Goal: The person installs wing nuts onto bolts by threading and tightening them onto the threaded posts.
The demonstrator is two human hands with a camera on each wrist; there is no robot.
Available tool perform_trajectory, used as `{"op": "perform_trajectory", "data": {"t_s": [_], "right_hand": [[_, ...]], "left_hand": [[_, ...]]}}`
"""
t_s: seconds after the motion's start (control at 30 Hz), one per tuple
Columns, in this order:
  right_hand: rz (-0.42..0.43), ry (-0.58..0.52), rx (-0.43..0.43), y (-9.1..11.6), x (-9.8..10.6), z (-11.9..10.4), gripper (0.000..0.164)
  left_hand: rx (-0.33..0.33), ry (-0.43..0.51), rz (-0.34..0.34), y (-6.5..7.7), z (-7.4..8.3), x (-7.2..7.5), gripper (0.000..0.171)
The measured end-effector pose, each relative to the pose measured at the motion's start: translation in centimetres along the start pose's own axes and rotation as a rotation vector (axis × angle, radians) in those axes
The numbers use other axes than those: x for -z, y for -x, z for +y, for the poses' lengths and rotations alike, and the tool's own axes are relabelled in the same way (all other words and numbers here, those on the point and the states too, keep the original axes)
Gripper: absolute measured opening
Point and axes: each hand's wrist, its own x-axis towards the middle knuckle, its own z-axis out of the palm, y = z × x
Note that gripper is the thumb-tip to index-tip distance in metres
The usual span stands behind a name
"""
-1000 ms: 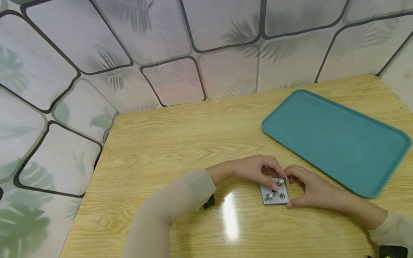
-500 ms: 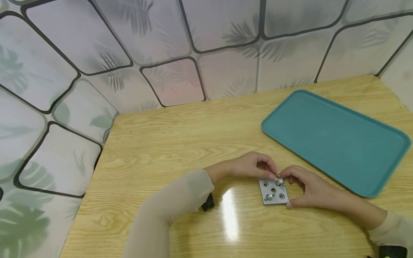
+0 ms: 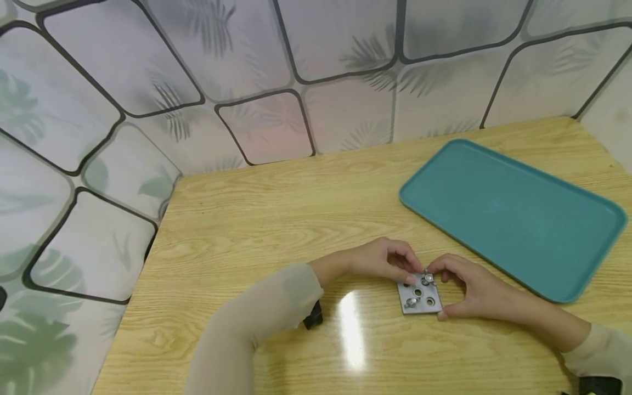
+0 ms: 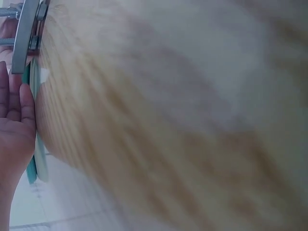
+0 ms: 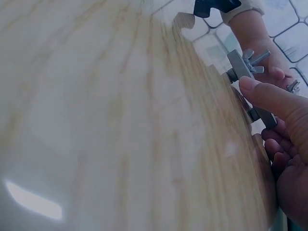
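A square grey metal plate (image 3: 423,303) with round holes lies over the wooden table. Wing nuts sit on two of its bolts, the near one (image 3: 411,302) and the far one (image 3: 427,278). My left hand (image 3: 377,259) reaches over the plate's far left corner, thumb lying on it and index fingertip right at the far wing nut; I cannot tell whether it pinches anything. My right hand (image 3: 471,289) grips the plate, thumb at the near right corner and fingertips at the far one. Bolt heads (image 5: 253,114) show under the plate in the right wrist view.
A teal tray (image 3: 513,219) lies on the table (image 3: 276,219) behind and right of my right hand. A patterned wall covering (image 3: 345,104) rises along the table's far and left edges. Black wrist straps show at both sleeves.
My left thumb first lay across the middle of the plate, then drew back to the far wing nut, and now lies further left on the corner. My right hand keeps its grip.
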Motion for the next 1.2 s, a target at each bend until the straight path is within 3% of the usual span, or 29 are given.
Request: {"op": "perform_trajectory", "data": {"t_s": [0.23,0.53,0.67,0.77,0.93,1.03,1.2], "right_hand": [[-0.008,-0.002,-0.009,0.1,-0.1,0.1,0.064],[-0.012,0.033,-0.016,0.1,0.0,0.3,0.062],[-0.018,0.029,-0.03,0.1,0.2,0.1,0.061],[-0.009,0.025,-0.022,0.1,0.3,0.0,0.063],[0.012,0.022,0.007,0.1,0.3,0.0,0.065],[0.013,0.008,0.014,0.0,0.2,0.0,0.064],[-0.003,-0.002,0.024,0.0,0.1,0.1,0.064]], "left_hand": [[-0.015,0.003,0.0,0.1,0.0,-0.1,0.028],[-0.021,-0.127,-0.046,0.2,0.6,-0.7,0.041],[-0.027,-0.166,-0.015,0.0,0.6,-0.9,0.033],[0.001,-0.148,0.048,-0.2,0.7,-1.0,0.026],[0.057,-0.038,0.141,-0.5,1.0,-1.2,0.019],[0.062,0.003,0.143,-0.4,1.1,-1.3,0.018],[0.032,0.012,0.085,0.1,0.6,-1.3,0.024]]}}
